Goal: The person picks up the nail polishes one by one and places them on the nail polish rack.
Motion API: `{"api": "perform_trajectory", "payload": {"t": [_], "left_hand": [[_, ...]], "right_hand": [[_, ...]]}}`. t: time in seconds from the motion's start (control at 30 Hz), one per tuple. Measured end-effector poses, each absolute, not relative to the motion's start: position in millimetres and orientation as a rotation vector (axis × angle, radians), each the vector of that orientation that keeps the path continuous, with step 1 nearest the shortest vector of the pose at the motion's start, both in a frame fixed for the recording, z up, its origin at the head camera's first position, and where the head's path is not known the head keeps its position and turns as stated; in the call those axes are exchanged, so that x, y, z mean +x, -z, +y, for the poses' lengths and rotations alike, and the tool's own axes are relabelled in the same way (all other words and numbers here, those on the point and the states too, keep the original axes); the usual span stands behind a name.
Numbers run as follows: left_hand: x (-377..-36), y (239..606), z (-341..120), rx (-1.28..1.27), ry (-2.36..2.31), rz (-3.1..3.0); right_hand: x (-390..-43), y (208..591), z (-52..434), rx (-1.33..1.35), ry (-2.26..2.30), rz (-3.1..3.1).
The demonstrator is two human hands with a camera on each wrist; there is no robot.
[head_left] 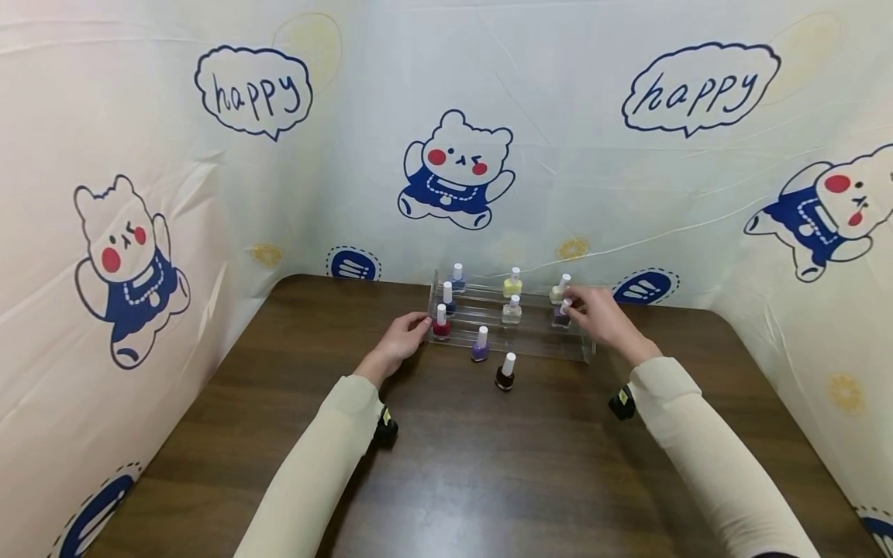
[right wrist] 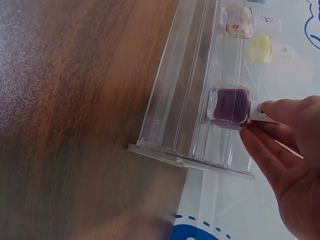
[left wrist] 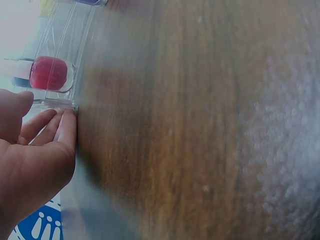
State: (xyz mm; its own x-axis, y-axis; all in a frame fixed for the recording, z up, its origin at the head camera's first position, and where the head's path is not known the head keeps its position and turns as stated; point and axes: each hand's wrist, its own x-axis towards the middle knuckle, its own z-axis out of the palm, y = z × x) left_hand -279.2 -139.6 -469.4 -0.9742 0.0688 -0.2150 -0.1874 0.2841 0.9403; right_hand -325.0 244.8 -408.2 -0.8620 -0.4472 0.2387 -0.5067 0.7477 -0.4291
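Note:
A clear stepped display rack (head_left: 537,341) holds several nail polish bottles with white caps. My right hand (head_left: 598,314) pinches the white cap of a dark purple nail polish bottle (right wrist: 231,106) between thumb and fingers, at the right end of the middle step. At the rack's left end, my left hand (head_left: 405,337) touches the side panel with its fingertips, thumb above them. Beside that hand a red nail polish bottle (left wrist: 49,73) stands on the front step. Behind the purple bottle is a pale one (head_left: 558,291) on the top step.
Before the rack stand a violet bottle (head_left: 480,349), close to its front edge, and a black one (head_left: 505,375). Yellow (head_left: 512,286), clear (head_left: 512,312) and blue (head_left: 456,280) bottles sit on the rack's steps. A printed cloth (head_left: 558,186) hangs behind the wooden table (head_left: 488,473).

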Motion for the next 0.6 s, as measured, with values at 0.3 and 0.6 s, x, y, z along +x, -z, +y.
{"api": "perform_trajectory", "payload": {"t": [0.3, 0.6], "left_hand": [[-278, 470, -141, -0.12, -1.75, 2.338], [-280, 469, -141, -0.124, -1.728, 2.354]], "right_hand": [[-317, 399, 246, 0.727, -0.791, -2.859], [-310, 387, 254, 0.707, -0.745, -2.822]]}}
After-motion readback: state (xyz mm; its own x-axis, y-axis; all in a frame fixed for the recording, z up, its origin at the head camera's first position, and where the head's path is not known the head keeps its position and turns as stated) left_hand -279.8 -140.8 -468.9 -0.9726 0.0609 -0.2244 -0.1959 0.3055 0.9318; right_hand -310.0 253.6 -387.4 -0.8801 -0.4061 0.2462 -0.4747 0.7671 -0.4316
